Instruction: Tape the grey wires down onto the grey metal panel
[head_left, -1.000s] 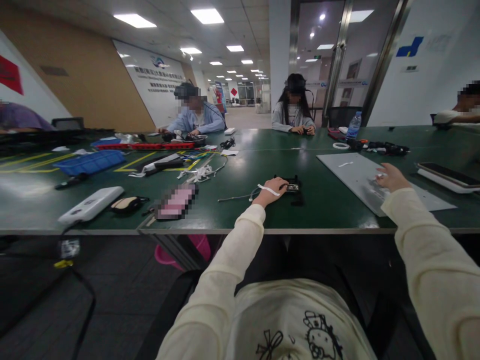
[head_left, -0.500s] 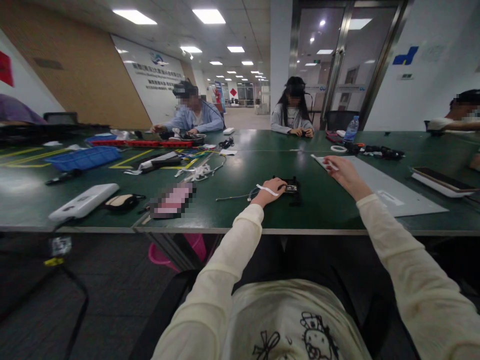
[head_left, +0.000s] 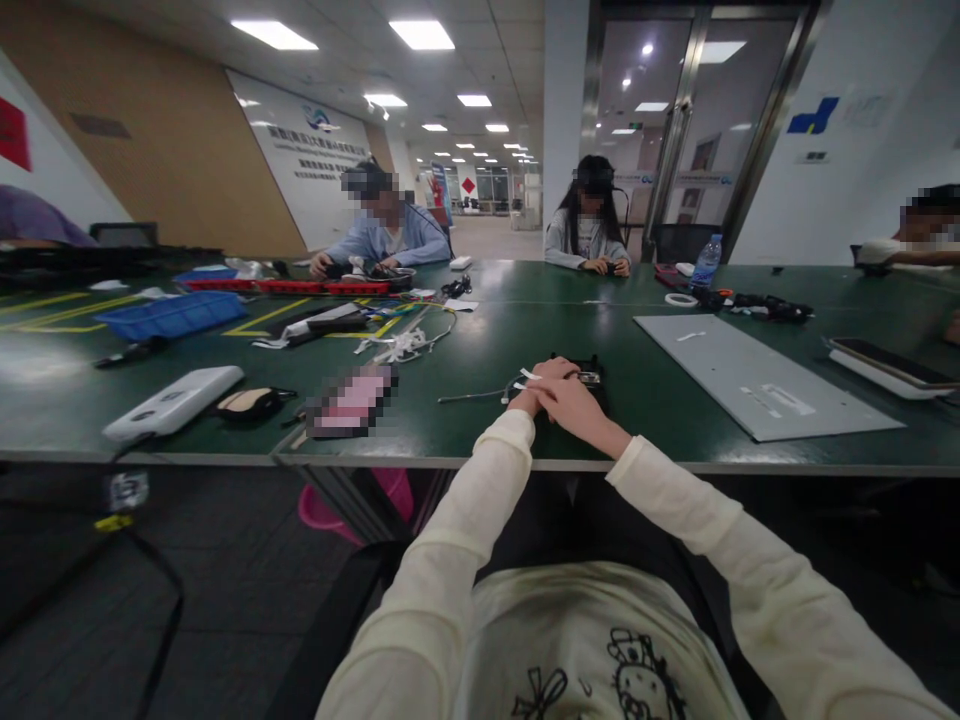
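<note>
My left hand lies on a small black device with a bare metallic part showing, its fingers curled over the near left side. A thin grey cable runs out to the left from under that hand. My right hand crosses over the back of my left hand, its fingertips pinched at a narrow white strip, which looks like tape. The fingers and the right hand's forearm hide the device's near side. To the right lies a flat grey board with another short white strip on it.
On the left are a phone, a white power strip, a computer mouse, a blue tray and tangled white cables. A water bottle and a tape roll stand far right. Co-workers sit across the table.
My right hand has moved left from the grey board's far left corner to the back of my left hand. My left hand has stayed on the device.
</note>
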